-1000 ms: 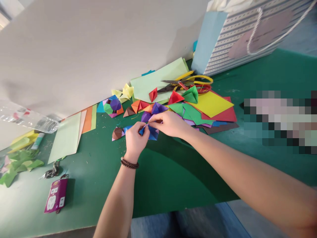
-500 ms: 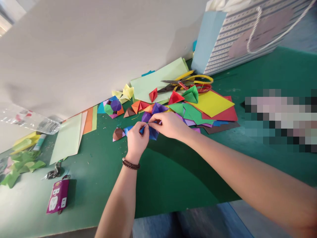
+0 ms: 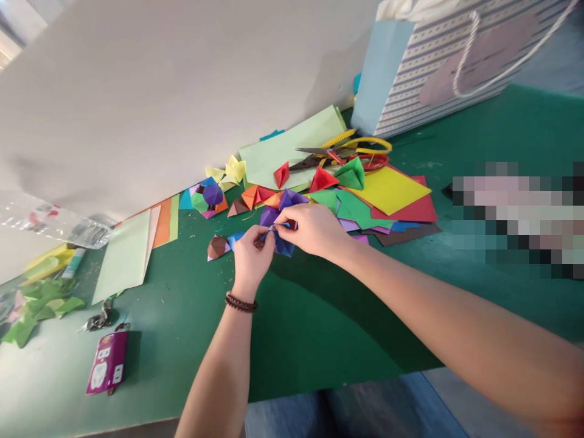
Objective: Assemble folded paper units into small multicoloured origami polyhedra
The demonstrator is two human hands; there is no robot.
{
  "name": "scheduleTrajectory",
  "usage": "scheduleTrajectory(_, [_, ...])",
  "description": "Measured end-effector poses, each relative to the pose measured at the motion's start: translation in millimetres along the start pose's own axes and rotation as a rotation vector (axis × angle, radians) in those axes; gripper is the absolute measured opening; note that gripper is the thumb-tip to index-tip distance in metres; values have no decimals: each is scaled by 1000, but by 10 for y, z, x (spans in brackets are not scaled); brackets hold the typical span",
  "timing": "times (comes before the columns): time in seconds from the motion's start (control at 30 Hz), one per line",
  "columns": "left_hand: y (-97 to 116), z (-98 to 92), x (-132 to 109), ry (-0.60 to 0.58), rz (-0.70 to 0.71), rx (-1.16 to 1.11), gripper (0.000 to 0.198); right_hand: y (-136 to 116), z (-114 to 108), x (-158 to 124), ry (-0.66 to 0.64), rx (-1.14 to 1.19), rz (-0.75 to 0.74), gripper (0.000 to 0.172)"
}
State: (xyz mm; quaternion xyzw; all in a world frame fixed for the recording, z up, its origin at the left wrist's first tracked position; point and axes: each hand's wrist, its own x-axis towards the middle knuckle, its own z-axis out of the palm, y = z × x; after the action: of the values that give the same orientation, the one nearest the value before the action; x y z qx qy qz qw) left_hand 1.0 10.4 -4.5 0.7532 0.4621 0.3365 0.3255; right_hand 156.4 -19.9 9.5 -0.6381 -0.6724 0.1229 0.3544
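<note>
A blue folded paper piece (image 3: 285, 246) is between my hands just above the table. My left hand (image 3: 253, 254), with a dark beaded bracelet at the wrist, is closed in a pinch on its left side. From the right, my right hand (image 3: 314, 229) pinches it too, thumb and forefinger meeting the left fingertips. The fingers cover part of the piece. Just left lies a brown folded piece (image 3: 216, 247) with purple corners. Purple folded paper (image 3: 269, 216), orange folded paper (image 3: 250, 196) and a multicoloured folded ball (image 3: 211, 193) lie behind my hands.
Scissors (image 3: 314, 150) lie on pale green sheets (image 3: 269, 159) at the back. Coloured paper sheets (image 3: 392, 188) are stacked to the right, below a striped paper bag (image 3: 410, 85). To the left are a purple packet (image 3: 107, 362), a glue stick (image 3: 73, 263) and green scraps (image 3: 43, 307).
My fingers have shifted very slightly on the blue folded paper piece, which has turned a little. Both hands keep their pinch, and the other things lie as before.
</note>
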Motion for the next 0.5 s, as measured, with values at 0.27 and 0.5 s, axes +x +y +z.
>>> scheduleTrajectory(0.27, [19, -10, -7, 57, 76, 162, 14, -45, 23, -20, -12, 26, 16, 15])
scheduleTrajectory(0.5, [21, -40, -6, 119, 186, 581, 17, -83, 145, -66, -56, 164, -37, 21])
